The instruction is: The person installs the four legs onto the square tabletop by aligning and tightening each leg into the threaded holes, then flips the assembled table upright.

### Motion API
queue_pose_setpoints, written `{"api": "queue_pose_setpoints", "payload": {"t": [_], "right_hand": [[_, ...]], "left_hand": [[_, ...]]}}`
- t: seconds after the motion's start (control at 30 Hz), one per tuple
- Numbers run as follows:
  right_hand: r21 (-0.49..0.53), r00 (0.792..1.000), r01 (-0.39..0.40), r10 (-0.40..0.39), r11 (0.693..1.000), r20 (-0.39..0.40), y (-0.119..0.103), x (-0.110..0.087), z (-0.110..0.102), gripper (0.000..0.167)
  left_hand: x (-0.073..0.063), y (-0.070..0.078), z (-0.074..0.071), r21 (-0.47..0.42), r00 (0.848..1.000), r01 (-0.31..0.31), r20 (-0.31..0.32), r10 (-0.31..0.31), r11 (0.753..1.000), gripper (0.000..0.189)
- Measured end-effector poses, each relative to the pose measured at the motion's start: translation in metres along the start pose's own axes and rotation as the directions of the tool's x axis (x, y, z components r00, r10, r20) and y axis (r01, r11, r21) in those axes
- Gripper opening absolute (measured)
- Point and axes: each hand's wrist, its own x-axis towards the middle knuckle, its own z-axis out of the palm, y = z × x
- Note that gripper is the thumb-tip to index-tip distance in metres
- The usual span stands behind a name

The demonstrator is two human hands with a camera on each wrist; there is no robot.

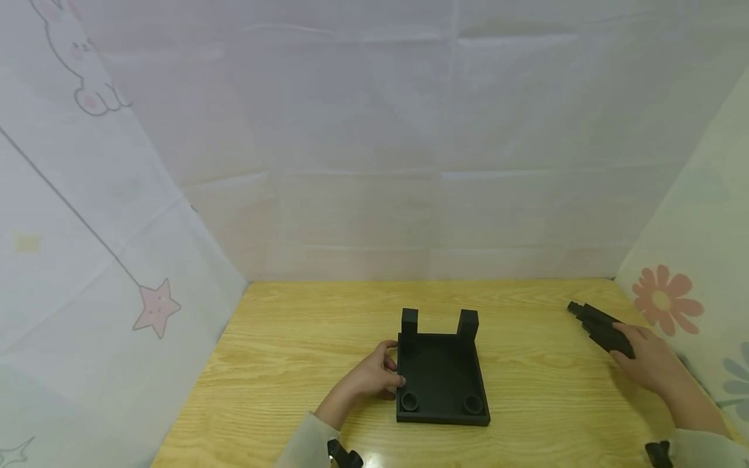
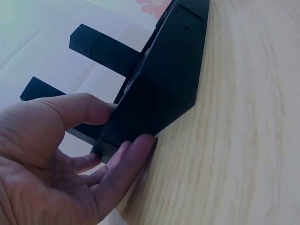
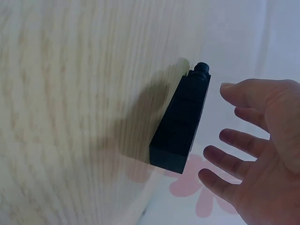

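A black square board (image 1: 443,370) lies on the table, with two posts standing at its far corners and two round sockets at its near corners. My left hand (image 1: 365,377) grips its left side, the thumb over the rim and the fingers against the outer wall in the left wrist view. Over at the far right, my right hand (image 1: 649,357) reaches over loose black posts (image 1: 597,325). In the right wrist view a black post (image 3: 178,124) with a round knob at one end lies beside my spread fingers, and a gap shows between them.
The wooden table (image 1: 292,338) meets a pale cloth wall (image 1: 363,162) at the back. Printed cloth walls also stand at the left and right, with a red flower (image 1: 661,299) behind the loose posts.
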Motion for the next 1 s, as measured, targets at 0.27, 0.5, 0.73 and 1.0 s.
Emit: {"api": "queue_pose_setpoints", "payload": {"t": [0.27, 0.5, 0.73, 1.0], "right_hand": [[-0.014, 1.000, -0.003, 0.004, 1.000, 0.031, 0.011, 0.001, -0.001, 0.058], [-0.007, 0.996, -0.032, 0.033, 0.999, 0.080, 0.018, 0.001, -0.001, 0.060], [-0.022, 0.993, -0.043, 0.045, 0.999, 0.112, 0.021, 0.003, 0.000, 0.061], [-0.012, 0.994, -0.041, 0.042, 0.999, 0.096, 0.019, 0.007, 0.003, 0.060]], "left_hand": [[-0.002, 0.005, -0.002, -0.075, 1.000, 0.021, 0.018, -0.020, 0.997, 0.087], [-0.002, 0.004, -0.001, -0.102, 1.000, 0.022, 0.009, -0.021, 0.995, 0.085], [-0.004, 0.001, 0.004, -0.140, 0.998, 0.040, -0.038, -0.045, 0.989, 0.085], [-0.005, 0.000, 0.002, -0.179, 0.999, 0.028, -0.033, -0.035, 0.983, 0.085]]}}
